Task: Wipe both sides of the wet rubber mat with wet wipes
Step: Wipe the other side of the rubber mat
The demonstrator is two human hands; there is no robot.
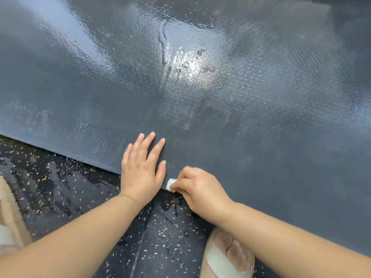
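Observation:
A large dark grey rubber mat [200,93] fills most of the view, glossy with water and a puddle near its upper middle. My left hand [141,169] lies flat on the mat's near edge, fingers straight and spread. Just right of it, my right hand [197,187] grips a small folded white wet wipe [171,184] and holds it against the mat's near edge. Only a corner of the wipe shows beyond my fingers.
Below the mat's edge lies a wet black floor [60,187] speckled with pale flecks. My foot in a beige sandal [226,255] stands at the bottom right of centre. Another beige sandal [10,213] shows at the left edge.

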